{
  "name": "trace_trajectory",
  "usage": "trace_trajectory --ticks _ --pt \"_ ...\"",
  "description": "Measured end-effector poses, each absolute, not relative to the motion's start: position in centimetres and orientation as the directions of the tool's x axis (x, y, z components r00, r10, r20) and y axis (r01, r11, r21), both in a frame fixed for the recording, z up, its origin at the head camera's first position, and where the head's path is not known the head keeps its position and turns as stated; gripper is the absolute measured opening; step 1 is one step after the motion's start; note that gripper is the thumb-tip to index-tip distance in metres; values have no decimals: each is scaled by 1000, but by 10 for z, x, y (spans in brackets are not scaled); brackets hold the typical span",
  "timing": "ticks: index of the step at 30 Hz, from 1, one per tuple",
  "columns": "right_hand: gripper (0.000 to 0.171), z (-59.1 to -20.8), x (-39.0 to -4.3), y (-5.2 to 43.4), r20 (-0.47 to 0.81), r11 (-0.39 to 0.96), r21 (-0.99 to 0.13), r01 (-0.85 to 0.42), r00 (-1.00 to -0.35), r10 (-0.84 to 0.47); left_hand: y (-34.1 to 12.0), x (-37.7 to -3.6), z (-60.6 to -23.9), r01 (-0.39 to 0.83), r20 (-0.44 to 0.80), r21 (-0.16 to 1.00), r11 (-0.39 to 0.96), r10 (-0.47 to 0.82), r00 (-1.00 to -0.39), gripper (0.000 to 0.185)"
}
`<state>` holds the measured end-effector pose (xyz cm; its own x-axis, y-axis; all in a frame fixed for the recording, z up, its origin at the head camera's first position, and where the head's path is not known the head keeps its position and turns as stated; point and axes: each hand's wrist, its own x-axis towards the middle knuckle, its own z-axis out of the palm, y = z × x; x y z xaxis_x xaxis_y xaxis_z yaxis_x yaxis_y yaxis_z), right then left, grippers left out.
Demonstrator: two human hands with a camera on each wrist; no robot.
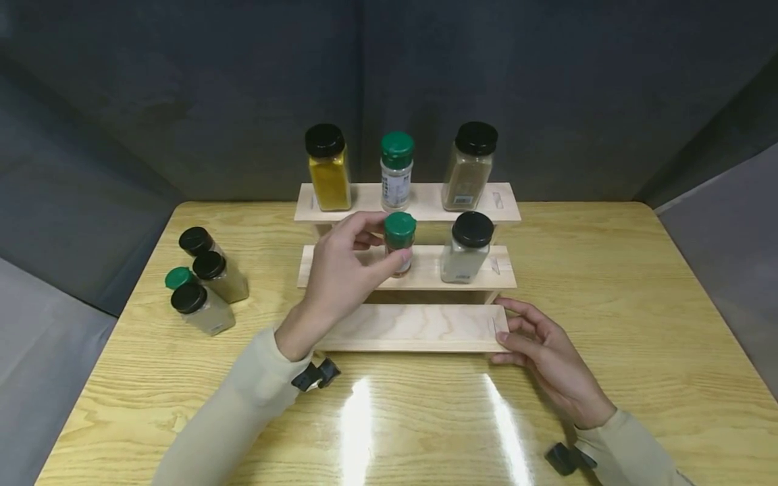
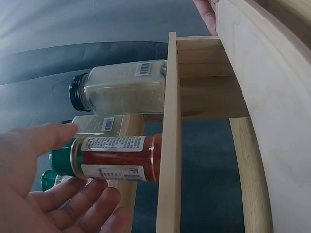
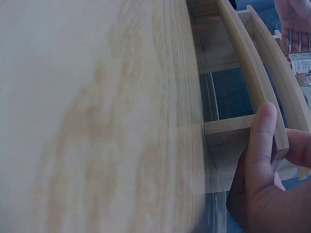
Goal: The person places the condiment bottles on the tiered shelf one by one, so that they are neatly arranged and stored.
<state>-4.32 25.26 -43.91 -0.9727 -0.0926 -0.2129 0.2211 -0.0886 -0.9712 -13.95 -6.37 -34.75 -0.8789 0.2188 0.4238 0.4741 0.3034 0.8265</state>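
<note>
Pale plywood made up the three-step spice rack (image 1: 419,327) on the yellow wood-grain worktop (image 1: 638,324). On its middle step stood the small green-capped jar of red spice (image 1: 400,251), upright, long axis vertical, cap pointing up. The left hand (image 1: 340,270) was at it, thumb and fingers curled loosely about its sides; whether they truly gripped it, I could not tell. Just beside it stood a black-capped jar of pale powder (image 1: 467,248). The right hand (image 1: 547,351) pinched the right end of the lowest step between thumb and fingers.
</note>
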Motion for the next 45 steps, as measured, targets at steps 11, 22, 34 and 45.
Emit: trace_trajectory --ticks 11,22,34,45 --pt "58 -440 -43 254 -224 -82 -969 232 -970 -94 -86 -126 -350 403 376 866 295 144 -915 46" --pt "56 -442 -42 253 -220 -94 -969 228 -971 -95 -120 -117 -359 403 396 856 323 91 -914 38" --pt "49 -443 -43 254 -212 -96 -971 221 -973 -93 -164 -110 -361 446 502 801 399 -41 -864 34" --pt "50 -444 -44 255 -195 -109 -972 207 -974 -114 -205 -101 -365 461 580 763 453 -164 -798 34"
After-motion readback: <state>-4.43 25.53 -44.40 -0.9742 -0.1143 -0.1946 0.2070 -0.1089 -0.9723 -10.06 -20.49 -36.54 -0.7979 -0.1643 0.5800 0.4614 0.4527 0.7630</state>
